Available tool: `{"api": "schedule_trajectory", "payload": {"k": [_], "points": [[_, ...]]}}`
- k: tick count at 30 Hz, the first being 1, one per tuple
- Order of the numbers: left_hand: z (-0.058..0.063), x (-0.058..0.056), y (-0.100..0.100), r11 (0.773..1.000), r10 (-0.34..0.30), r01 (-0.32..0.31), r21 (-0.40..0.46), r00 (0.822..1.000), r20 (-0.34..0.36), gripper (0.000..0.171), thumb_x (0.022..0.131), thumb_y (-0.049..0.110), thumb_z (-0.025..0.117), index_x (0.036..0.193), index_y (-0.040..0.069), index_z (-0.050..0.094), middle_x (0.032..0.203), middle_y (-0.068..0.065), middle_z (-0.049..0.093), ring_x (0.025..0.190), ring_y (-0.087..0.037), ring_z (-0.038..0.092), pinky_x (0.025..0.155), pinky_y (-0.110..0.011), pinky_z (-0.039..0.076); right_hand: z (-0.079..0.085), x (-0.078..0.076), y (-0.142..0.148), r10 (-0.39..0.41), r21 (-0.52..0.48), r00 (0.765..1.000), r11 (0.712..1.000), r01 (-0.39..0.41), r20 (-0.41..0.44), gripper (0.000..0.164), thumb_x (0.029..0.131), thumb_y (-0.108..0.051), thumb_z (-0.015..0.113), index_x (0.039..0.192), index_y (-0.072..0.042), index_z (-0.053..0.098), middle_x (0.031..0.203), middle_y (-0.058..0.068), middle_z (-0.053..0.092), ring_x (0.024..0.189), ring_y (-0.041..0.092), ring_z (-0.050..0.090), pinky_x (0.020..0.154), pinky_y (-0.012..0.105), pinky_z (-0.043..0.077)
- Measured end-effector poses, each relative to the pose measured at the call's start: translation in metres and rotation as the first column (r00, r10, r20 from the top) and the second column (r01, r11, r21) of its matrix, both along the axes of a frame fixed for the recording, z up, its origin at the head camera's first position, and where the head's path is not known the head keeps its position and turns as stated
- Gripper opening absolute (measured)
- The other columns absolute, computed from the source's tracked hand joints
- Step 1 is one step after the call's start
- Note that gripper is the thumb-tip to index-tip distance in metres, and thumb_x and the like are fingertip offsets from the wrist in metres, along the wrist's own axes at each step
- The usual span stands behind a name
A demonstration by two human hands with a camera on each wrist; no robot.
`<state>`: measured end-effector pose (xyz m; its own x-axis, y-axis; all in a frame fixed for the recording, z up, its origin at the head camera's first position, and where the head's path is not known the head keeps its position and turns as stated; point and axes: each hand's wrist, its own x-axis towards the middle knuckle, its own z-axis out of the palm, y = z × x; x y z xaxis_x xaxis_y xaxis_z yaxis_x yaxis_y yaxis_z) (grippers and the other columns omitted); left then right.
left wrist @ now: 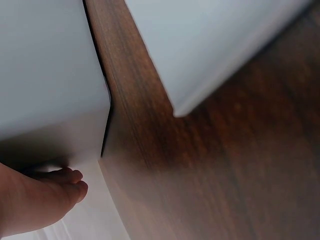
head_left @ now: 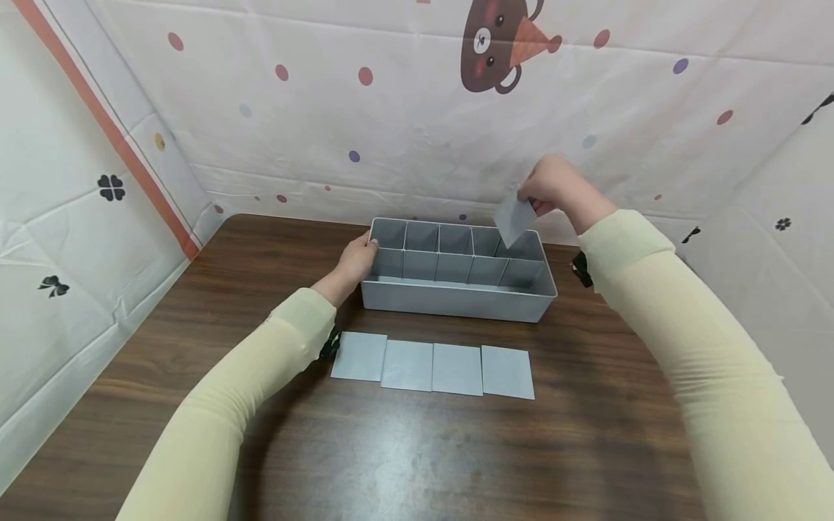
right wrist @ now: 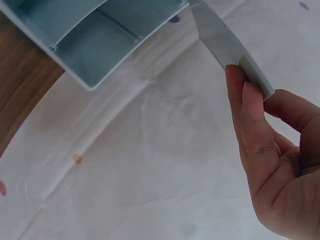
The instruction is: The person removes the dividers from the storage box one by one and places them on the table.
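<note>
A grey divided storage box [head_left: 449,298] sits on the table, with several small compartments along its back and a long one in front. My left hand [head_left: 357,258] grips the box's left end, thumb at the rim; in the left wrist view its fingers [left wrist: 70,182] lie against the box's outer wall [left wrist: 45,65]. Above the back right compartments, my right hand [head_left: 554,187] pinches a thin grey divider panel [head_left: 513,218] between thumb and fingers. The right wrist view shows this panel [right wrist: 225,45] tilted, beside the box's corner [right wrist: 90,82].
Several flat grey panels [head_left: 407,365] lie in a row on the brown wooden table [head_left: 404,456], in front of the box. A white printed cloth [head_left: 417,108] hangs close behind the table and along both sides.
</note>
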<state>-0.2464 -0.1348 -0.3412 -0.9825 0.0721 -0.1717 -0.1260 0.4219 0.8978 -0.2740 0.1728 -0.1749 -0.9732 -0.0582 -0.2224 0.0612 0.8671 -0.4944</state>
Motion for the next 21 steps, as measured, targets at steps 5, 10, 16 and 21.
{"api": "schedule_trajectory", "payload": {"k": [5, 10, 16, 21], "points": [[0.001, 0.000, 0.000, 1.000, -0.002, 0.002, -0.001, 1.000, -0.002, 0.054, 0.112, 0.022, 0.028, 0.163, 0.004, 0.020, 0.170, -0.015, 0.025, 0.160, -0.030, 0.022, 0.131, -0.047, 0.023, 0.002, 0.011, -0.004, 0.048, 0.016, 0.999, 0.999, -0.048, -0.016, 0.039, 0.098, -0.008, 0.060, 0.125, 0.019, 0.062, 0.089, 0.025, 0.072, 0.058, 0.009, 0.063, 0.056, 0.024, 0.060], [0.000, 0.000, 0.000, 1.000, 0.002, -0.002, 0.000, 1.000, 0.000, 0.055, 0.113, 0.022, 0.028, 0.163, 0.004, 0.020, 0.170, -0.015, 0.025, 0.160, -0.030, 0.022, 0.131, -0.047, 0.023, 0.001, 0.027, -0.003, 0.096, -0.001, 0.995, 0.995, -0.096, -0.021, 0.038, 0.099, -0.009, 0.063, 0.128, 0.016, 0.063, 0.117, 0.034, 0.069, 0.069, 0.012, 0.066, 0.061, 0.026, 0.061], [-0.001, 0.000, 0.000, 1.000, 0.002, -0.002, 0.006, 1.000, -0.003, 0.055, 0.113, 0.023, 0.028, 0.163, 0.004, 0.020, 0.170, -0.015, 0.024, 0.160, -0.030, 0.021, 0.131, -0.048, 0.022, -0.006, 0.056, 0.004, 0.179, -0.003, 0.982, 0.984, -0.180, -0.052, 0.034, 0.102, -0.008, 0.060, 0.126, 0.015, 0.065, 0.124, 0.036, 0.066, 0.080, 0.019, 0.067, 0.062, 0.024, 0.057], [-0.001, 0.000, 0.000, 1.000, 0.000, 0.000, 0.010, 1.000, -0.003, 0.055, 0.113, 0.023, 0.028, 0.163, 0.004, 0.020, 0.171, -0.014, 0.024, 0.160, -0.030, 0.021, 0.131, -0.047, 0.022, -0.011, 0.082, 0.016, 0.253, 0.035, 0.965, 0.967, -0.252, -0.067, 0.034, 0.102, -0.013, 0.062, 0.126, 0.011, 0.067, 0.094, 0.026, 0.072, 0.072, 0.017, 0.062, 0.059, 0.027, 0.052]]}}
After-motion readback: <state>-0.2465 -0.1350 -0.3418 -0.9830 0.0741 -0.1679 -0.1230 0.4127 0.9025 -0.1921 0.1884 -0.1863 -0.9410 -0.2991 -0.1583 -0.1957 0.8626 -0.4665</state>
